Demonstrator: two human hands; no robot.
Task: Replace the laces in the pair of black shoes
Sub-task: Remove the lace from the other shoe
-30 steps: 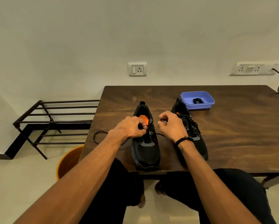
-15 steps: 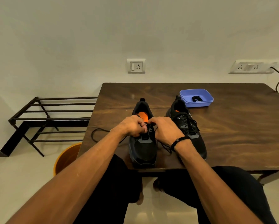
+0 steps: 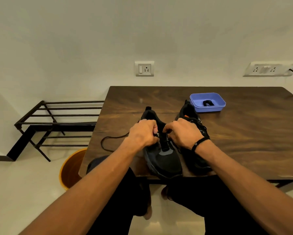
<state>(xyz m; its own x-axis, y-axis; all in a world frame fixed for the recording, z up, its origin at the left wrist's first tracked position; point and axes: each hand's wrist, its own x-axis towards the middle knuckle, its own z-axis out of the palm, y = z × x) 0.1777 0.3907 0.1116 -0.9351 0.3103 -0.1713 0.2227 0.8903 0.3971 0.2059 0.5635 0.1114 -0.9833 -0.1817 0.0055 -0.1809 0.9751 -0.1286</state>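
Two black shoes stand side by side near the front edge of the wooden table [image 3: 244, 141]. The left shoe [image 3: 166, 158] has its toe towards me, over the table edge. My left hand [image 3: 142, 133] pinches a black lace [image 3: 108, 141] at the shoe's left eyelets; the lace loops out to the left on the table. My right hand [image 3: 183, 133] has curled fingers at the right eyelets and seems to pinch the lace there. The right shoe [image 3: 198, 160], laced, lies partly under my right wrist.
A purple tray [image 3: 195, 100] holding a coiled black lace [image 3: 207, 103] sits behind the right shoe. A black metal rack [image 3: 57, 122] stands left of the table, with an orange bucket [image 3: 71, 167] on the floor by the table's left corner.
My hands have drawn closer together over the left shoe's tongue, hiding its orange insole. The shoe has slid a little towards me, and the view has shifted slightly.
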